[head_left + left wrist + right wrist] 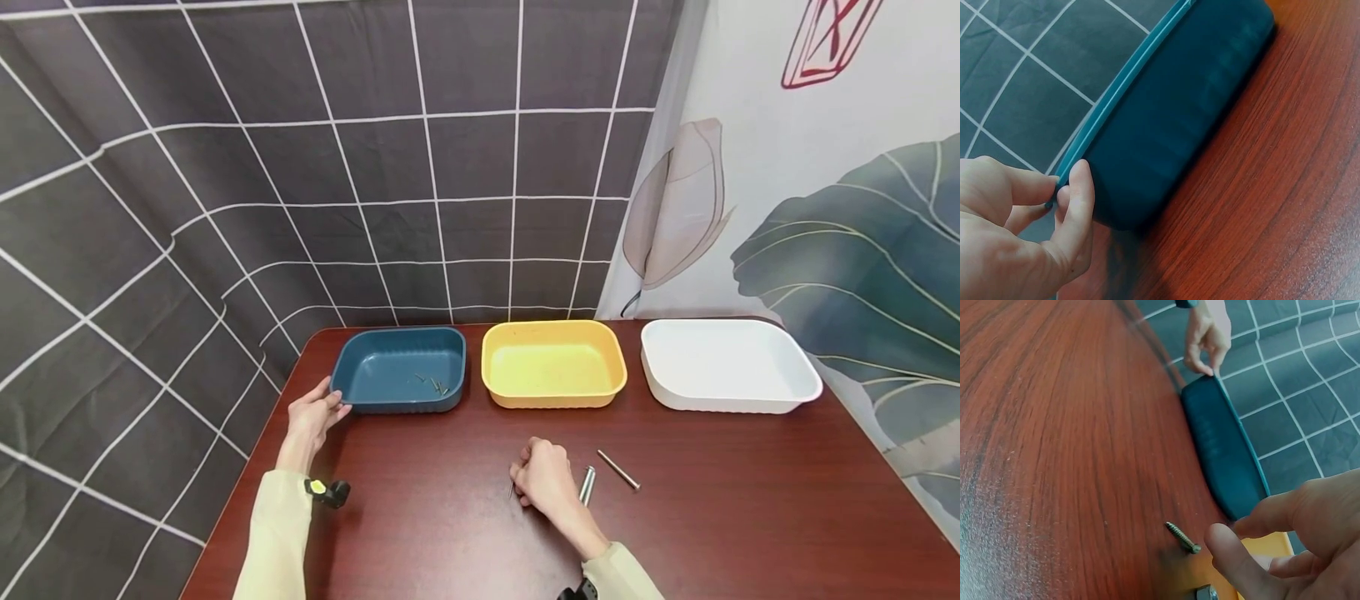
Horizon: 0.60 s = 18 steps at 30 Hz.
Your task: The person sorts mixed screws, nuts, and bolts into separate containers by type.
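My left hand (311, 418) grips the rim of a dark blue plastic tray (397, 407) at its front left corner, thumb and fingers on either side of the edge in the left wrist view. A few small screws (438, 387) lie inside that tray. My right hand (546, 478) is low over the table, close to a single small screw (1182, 537). In the right wrist view the thumb and index fingertips are near that screw's head, not around it. Thick silver bolts (587, 485) lie beside the right wrist, partly hidden by it. A long thin bolt (618, 469) lies farther right.
A yellow tray (555, 401) stands in the middle at the back of the reddish-brown table (420, 517). To its right is a white tray (723, 403). A dark gridded curtain (465, 158) hangs behind and left, a leaf-patterned one (757, 167) at right.
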Each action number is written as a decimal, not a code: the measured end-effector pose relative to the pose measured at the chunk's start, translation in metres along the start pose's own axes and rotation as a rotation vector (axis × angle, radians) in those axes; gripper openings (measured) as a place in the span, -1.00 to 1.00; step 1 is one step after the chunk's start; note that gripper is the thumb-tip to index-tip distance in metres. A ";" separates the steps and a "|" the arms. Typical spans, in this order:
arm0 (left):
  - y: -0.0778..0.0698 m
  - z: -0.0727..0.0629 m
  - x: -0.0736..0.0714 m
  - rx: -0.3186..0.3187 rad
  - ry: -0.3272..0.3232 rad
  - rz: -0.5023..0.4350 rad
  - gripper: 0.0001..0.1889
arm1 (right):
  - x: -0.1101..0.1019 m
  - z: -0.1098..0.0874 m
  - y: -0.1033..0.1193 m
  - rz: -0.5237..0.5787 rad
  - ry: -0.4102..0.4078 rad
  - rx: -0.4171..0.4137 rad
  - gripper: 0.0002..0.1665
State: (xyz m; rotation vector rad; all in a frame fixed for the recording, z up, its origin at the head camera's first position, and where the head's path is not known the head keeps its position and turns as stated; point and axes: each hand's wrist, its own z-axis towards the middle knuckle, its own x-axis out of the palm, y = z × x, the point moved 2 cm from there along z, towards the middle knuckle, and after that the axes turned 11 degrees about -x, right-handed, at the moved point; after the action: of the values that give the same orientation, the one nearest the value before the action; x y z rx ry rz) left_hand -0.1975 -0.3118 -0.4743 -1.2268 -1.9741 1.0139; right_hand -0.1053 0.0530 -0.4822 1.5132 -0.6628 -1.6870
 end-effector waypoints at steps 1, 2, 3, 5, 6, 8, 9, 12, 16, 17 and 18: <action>0.000 0.000 0.000 0.001 0.000 -0.003 -0.38 | 0.001 0.000 0.000 -0.023 -0.003 -0.006 -0.86; 0.000 0.000 0.001 -0.001 -0.002 -0.005 -0.38 | 0.002 0.000 0.000 -0.045 -0.002 -0.011 -0.83; 0.000 0.000 0.001 -0.002 -0.003 -0.011 -0.38 | 0.003 0.000 0.000 -0.067 -0.001 -0.015 -0.80; 0.000 0.000 0.001 -0.005 -0.002 -0.008 -0.38 | 0.005 0.001 -0.001 -0.117 0.004 -0.022 -0.68; 0.000 0.000 0.001 -0.006 0.001 -0.007 -0.37 | 0.006 0.001 -0.002 -0.136 0.007 -0.022 -0.63; 0.000 0.000 0.001 -0.007 -0.002 -0.006 -0.38 | 0.009 0.002 -0.003 -0.187 0.013 -0.020 -0.54; 0.000 0.000 0.001 -0.004 0.000 -0.003 -0.37 | 0.010 0.003 -0.004 -0.214 0.011 -0.018 -0.53; 0.000 0.000 0.001 0.002 0.005 0.003 -0.38 | 0.013 0.004 -0.004 -0.275 0.006 -0.009 -0.57; 0.000 0.000 0.000 0.007 0.007 0.009 -0.38 | 0.017 0.005 -0.003 -0.310 -0.008 -0.019 -0.65; 0.000 0.000 0.000 0.008 0.006 0.010 -0.38 | 0.018 0.005 -0.002 -0.316 -0.011 -0.031 -0.65; 0.000 0.000 0.000 0.008 0.006 0.013 -0.38 | 0.018 0.004 -0.002 -0.321 -0.016 -0.044 -0.65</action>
State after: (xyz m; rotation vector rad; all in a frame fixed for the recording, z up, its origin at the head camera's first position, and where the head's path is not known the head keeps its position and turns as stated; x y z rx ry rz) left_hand -0.1978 -0.3117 -0.4742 -1.2387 -1.9587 1.0224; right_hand -0.1101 0.0387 -0.4938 1.6427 -0.4015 -1.9384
